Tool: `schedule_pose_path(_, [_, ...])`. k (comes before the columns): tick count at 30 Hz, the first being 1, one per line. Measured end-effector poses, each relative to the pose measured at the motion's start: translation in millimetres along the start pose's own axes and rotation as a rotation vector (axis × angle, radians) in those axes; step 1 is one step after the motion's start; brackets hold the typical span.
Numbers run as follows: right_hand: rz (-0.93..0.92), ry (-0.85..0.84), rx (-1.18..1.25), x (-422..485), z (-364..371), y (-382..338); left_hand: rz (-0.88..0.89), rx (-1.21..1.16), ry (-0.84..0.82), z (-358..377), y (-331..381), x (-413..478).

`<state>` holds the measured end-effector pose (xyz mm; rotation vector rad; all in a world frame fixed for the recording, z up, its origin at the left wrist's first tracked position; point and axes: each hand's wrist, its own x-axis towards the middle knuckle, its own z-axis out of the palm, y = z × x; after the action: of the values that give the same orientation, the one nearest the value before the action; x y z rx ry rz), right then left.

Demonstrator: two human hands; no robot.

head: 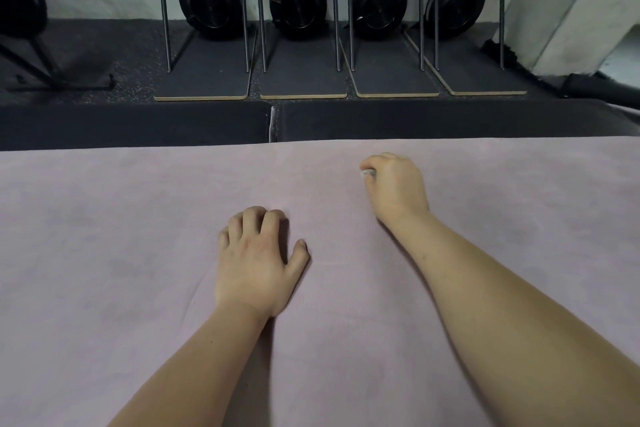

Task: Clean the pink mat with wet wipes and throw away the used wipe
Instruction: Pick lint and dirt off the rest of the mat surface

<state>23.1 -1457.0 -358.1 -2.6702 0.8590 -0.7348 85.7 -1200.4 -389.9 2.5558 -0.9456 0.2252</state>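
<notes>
I find the right hand [394, 184] curled round a balled wet wipe [367, 173], low on the pink mat [138, 236] near its far edge. Left hand [256, 253] rests there, fingers loosely bent, holding nothing. I judge the wipe light, soft and damp, best gripped bunched.

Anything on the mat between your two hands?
No: in the head view only bare pink mat lies between the left hand and the right hand gripping the wipe.

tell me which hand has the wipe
The right hand: its fingers grip the wipe against the pink mat; the left hand rests on it, holding nothing.
</notes>
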Motion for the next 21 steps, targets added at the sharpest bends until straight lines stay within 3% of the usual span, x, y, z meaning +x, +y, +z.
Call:
schedule_pose_path(7, [0.316, 0.147, -0.023, -3, -30, 52, -0.001, -0.001, 0.007, 2, -1, 1])
schedule_pose_path(9, [0.277, 0.113, 0.027, -7, -22, 31, -0.001, -0.002, 0.004, 3, -1, 0])
schedule_pose_path(13, [0.033, 0.017, 0.119, -26, -6, -17, -0.005, 0.003, 0.002, 2, -2, 0])
schedule_pose_path(16, [-0.113, -0.011, 0.090, -31, -8, -12, -0.005, -0.005, 0.001, 2, -2, 0])
schedule_pose_path(18, [-0.088, -0.011, 0.024, -28, -14, 8, -0.005, -0.018, 0.003, 2, -2, 0])
schedule_pose_path(21, [0.139, 0.052, -0.003, -25, -31, 45, -0.006, -0.017, -0.001, 2, -2, 0])
